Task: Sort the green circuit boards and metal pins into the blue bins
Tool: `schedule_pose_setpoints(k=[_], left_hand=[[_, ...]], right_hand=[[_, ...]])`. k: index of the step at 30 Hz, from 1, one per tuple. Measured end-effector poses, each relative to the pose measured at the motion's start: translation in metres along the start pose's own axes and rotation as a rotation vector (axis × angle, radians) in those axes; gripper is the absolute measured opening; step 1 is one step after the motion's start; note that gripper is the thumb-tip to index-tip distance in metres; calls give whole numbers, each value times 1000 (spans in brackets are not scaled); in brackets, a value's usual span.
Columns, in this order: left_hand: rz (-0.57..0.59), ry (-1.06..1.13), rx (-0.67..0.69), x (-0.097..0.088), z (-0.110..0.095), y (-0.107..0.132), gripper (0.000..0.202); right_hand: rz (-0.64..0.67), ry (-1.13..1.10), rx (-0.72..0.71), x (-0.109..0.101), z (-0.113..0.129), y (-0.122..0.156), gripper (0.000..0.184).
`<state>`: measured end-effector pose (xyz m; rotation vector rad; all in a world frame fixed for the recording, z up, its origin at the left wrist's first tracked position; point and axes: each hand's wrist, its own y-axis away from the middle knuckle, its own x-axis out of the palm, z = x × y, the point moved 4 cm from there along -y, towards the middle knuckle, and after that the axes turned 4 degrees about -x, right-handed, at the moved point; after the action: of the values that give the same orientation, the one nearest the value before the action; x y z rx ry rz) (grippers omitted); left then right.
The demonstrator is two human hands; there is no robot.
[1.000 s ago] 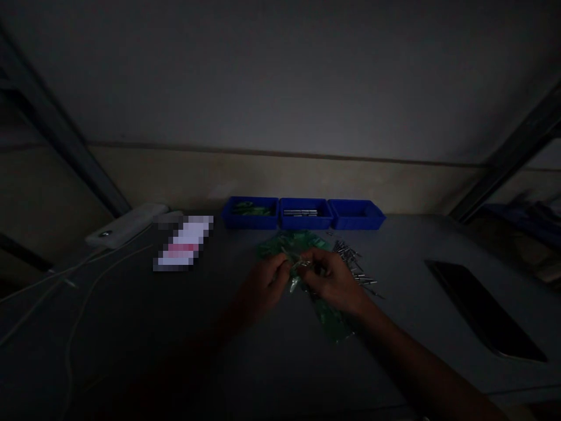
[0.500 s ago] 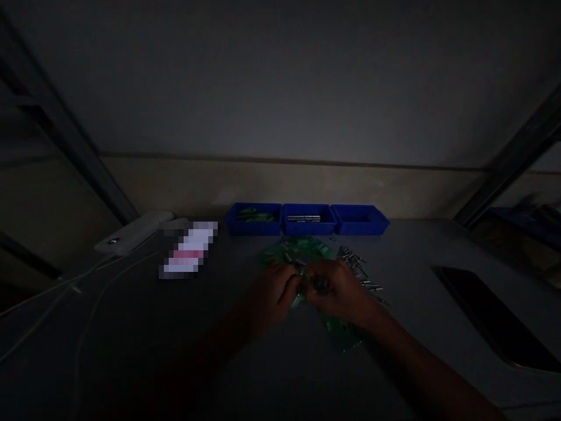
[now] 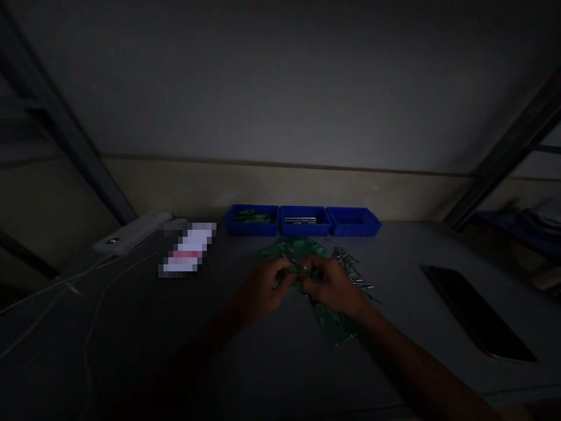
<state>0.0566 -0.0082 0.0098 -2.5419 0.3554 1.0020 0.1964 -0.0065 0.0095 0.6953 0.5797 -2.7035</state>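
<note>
Nearby, metal pins (image 3: 345, 257), blue bins (image 3: 305, 230) behind; both hands (image 3: 265, 285) (image 3: 329, 282) closed around small indistinct piece (image 3: 303, 269).

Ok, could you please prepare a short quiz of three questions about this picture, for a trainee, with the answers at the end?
1. True or false: the left hand and the right hand are spread wide apart.
2. Which blue bin holds silver rods? A) left B) middle C) right
3. Fill in: the loose metal pins on the table lie nearer to the ____ hand.

Key: 1. False, their fingertips are close together. 2. B. 3. right.
</note>
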Motion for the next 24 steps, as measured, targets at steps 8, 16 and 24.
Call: schedule_pose_setpoints(k=[8, 16, 24], left_hand=[[-157, -57, 72, -6, -5, 2, 9], [-331, -247, 278, -9, -14, 6, 4], [-317, -469, 365, -5, -18, 11, 9]], right_hand=[[-56, -99, -72, -1, -1, -2, 4], [-130, -109, -57, -2, -3, -2, 8], [-102, -132, -33, 0, 3, -2, 3]])
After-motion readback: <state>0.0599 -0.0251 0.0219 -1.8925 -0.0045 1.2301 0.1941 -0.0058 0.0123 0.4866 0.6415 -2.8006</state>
